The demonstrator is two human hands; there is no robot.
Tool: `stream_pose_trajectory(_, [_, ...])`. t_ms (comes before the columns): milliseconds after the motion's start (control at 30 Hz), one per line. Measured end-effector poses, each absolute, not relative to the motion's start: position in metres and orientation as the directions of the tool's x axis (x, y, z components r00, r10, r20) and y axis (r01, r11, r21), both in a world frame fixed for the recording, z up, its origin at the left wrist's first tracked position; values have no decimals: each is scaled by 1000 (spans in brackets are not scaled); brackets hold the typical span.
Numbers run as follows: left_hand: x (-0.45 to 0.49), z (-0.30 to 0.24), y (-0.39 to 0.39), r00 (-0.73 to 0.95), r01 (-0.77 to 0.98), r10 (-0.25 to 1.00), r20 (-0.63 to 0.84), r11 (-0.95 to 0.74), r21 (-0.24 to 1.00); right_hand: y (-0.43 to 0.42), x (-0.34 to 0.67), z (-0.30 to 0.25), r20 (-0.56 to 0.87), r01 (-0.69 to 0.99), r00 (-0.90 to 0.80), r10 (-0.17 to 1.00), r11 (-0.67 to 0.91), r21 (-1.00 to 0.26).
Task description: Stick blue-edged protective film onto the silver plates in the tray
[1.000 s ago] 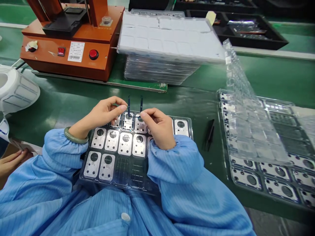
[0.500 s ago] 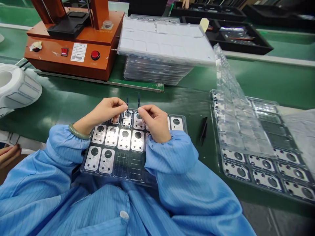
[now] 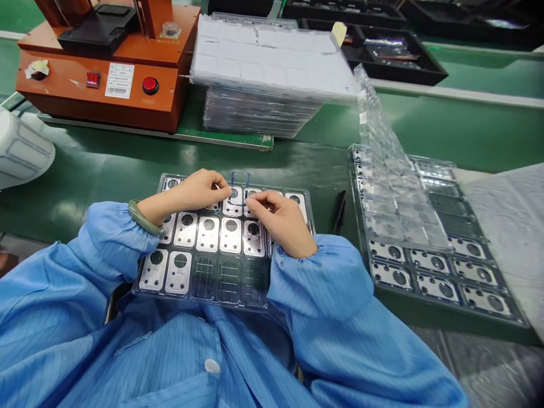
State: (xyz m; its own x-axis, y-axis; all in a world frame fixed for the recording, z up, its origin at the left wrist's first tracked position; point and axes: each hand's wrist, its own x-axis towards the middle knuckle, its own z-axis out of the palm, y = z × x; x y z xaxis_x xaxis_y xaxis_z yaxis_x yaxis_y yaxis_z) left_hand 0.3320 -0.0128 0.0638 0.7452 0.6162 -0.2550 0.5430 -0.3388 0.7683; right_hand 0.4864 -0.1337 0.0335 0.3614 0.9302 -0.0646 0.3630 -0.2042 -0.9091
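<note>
Fingertips of the left hand [image 3: 199, 190] and the right hand [image 3: 280, 221] pinch a small transparent frame [image 3: 240, 180] with dark edges, the hands close together and the frame standing just above a metal plate [image 3: 233, 203] in the top row of a clear plastic tray [image 3: 229, 283] on the green worktop [image 3: 297, 164]. A jade bangle [image 3: 142, 218] circles the left wrist. Black tweezers [image 3: 339, 212] lie just right of the tray, beside a second tray of plates [image 3: 433, 286] partly under a raised clear cover [image 3: 395, 181]. Ahead stand an orange machine [image 3: 97, 85] and a stack of trays [image 3: 259, 110].
</note>
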Motion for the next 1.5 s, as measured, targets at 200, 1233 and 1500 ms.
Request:
stream_pose_trajectory(200, [332, 51, -15, 794, 498, 589, -148, -493, 713, -137, 481, 16, -22, 390, 428, 903, -207, -897])
stream_pose_trajectory(1233, [328, 42, -24, 802, 480, 582, -133, -496, 724, -142, 471, 22, 21, 539, 412, 911, -226, -811])
stream_pose_trajectory(1500, [328, 42, -25, 801, 487, 585, -129, -511, 709, -141, 470, 21, 30, 547, 414, 910, -222, -807])
